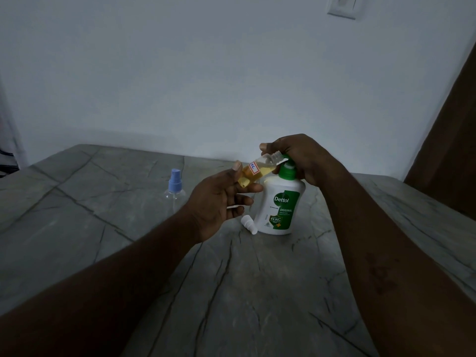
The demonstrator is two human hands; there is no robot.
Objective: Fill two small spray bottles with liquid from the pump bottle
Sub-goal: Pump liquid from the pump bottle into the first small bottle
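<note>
A white Dettol pump bottle with a green pump head stands on the grey stone table. My right hand is curled over the pump head from above. My left hand pinches a small clear spray bottle with yellow liquid and a red-edged label. The bottle is tilted, its uncapped neck up at the pump nozzle. Its white spray cap lies on the table at the pump bottle's left foot. A second clear spray bottle with a blue cap stands upright to the left.
A white wall rises behind the table's back edge, with a wall switch plate at the top. A brown door or panel stands at the right. Dark cloth shows at the far left edge.
</note>
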